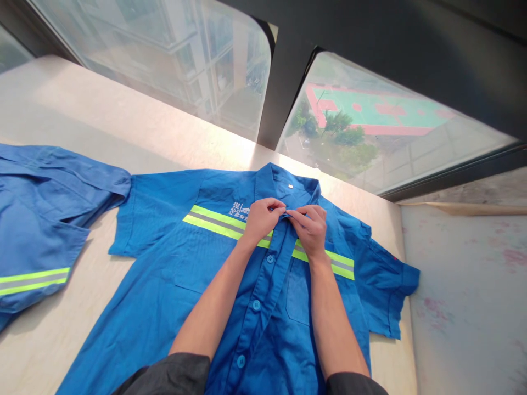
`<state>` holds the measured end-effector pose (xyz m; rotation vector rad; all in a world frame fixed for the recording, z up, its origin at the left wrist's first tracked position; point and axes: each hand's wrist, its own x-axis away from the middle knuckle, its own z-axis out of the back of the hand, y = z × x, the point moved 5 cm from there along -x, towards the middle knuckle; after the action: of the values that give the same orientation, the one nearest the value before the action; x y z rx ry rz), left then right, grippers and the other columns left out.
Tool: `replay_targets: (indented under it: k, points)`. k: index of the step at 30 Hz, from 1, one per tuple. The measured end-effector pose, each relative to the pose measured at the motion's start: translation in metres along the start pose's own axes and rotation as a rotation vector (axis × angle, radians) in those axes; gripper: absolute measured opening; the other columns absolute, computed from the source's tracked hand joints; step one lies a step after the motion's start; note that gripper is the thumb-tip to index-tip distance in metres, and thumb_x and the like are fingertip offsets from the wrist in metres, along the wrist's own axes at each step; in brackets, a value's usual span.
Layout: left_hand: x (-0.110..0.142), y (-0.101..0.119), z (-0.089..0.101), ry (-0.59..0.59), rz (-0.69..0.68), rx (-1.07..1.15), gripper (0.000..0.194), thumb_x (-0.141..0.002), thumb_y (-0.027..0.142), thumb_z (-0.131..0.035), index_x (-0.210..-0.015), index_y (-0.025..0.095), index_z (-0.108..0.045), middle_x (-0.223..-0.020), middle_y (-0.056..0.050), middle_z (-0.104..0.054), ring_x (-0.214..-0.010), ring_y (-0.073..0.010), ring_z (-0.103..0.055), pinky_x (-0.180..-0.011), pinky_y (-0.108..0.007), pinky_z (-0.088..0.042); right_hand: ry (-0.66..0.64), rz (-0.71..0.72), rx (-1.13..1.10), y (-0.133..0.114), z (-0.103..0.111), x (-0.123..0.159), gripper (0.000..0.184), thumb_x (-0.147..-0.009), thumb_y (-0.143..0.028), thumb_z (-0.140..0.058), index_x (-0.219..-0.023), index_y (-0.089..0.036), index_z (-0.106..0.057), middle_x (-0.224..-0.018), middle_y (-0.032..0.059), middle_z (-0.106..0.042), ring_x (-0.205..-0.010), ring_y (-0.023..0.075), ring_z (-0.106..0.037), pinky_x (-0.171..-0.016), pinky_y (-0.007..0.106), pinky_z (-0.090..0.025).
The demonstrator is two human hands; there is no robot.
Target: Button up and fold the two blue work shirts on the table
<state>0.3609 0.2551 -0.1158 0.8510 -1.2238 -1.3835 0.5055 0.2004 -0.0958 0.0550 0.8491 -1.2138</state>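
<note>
A blue short-sleeved work shirt (164, 263) lies spread face up, its collar (264, 184) towards the window. Yellow-green and grey reflective bands cross its chest. Just below the collar, my left hand (264, 218) pinches the edge of the front placket. My right hand (308, 226) pinches the placket too, fingertips almost meeting those of the left. What lies right between the fingertips is hidden. Lower down, the front hangs unfastened, with several blue buttons (256, 305) showing along one edge. White lettering (239, 211) sits beside my left hand.
Another blue garment (37, 203) with a reflective band lies at the left, touching the shirt's sleeve. The pale sill-like surface (94, 118) ends at the window frame (284, 82). A flower-patterned wall (465, 296) stands close at the right.
</note>
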Motion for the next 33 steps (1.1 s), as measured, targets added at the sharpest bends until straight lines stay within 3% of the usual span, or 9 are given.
replay_targets:
  k: [9, 18, 24, 33]
  points:
    - [-0.0012, -0.0041, -0.0005, -0.02, 0.119, 0.243, 0.013, -0.076, 0.023, -0.068, -0.082, 0.012, -0.071, -0.068, 0.0, -0.068, -0.044, -0.0065, -0.053, -0.043, -0.018, -0.041, 0.035, -0.025, -0.021, -0.0024, -0.0018, -0.0013, 0.012, -0.091, -0.026, -0.068, -0.096, -0.03, -0.078, -0.081, 0.0023, -0.066, -0.081, 0.0184, -0.057, -0.08, 0.036, -0.04]
    - [-0.0017, -0.0063, 0.0011, -0.016, 0.124, 0.224, 0.012, -0.077, 0.022, -0.067, -0.083, 0.013, -0.07, -0.066, 0.0, -0.067, -0.044, -0.0064, -0.053, -0.042, -0.017, -0.042, -0.067, -0.018, -0.131, -0.0009, -0.004, -0.0036, 0.02, -0.094, -0.019, -0.059, -0.1, -0.027, -0.076, -0.086, 0.0018, -0.072, -0.083, 0.0187, -0.061, -0.084, 0.038, -0.043]
    - [-0.0021, -0.0076, 0.0004, -0.002, 0.083, 0.162, 0.011, -0.077, 0.022, -0.067, -0.083, 0.013, -0.071, -0.07, -0.001, -0.069, -0.045, -0.0069, -0.056, -0.045, -0.018, -0.045, -0.001, -0.103, -0.028, -0.0039, -0.0056, -0.0031, 0.015, -0.091, -0.022, -0.061, -0.09, -0.025, -0.075, -0.082, 0.0024, -0.072, -0.081, 0.0201, -0.061, -0.088, 0.04, -0.042]
    - [-0.0013, -0.0051, 0.002, 0.019, 0.121, 0.233, 0.013, -0.076, 0.024, -0.068, -0.082, 0.013, -0.071, -0.063, 0.001, -0.066, -0.044, -0.0069, -0.052, -0.041, -0.017, -0.041, 0.009, -0.046, -0.052, -0.0017, -0.0022, -0.0033, 0.017, -0.096, -0.026, -0.06, -0.093, -0.027, -0.077, -0.084, 0.0014, -0.075, -0.077, 0.0175, -0.061, -0.083, 0.038, -0.041]
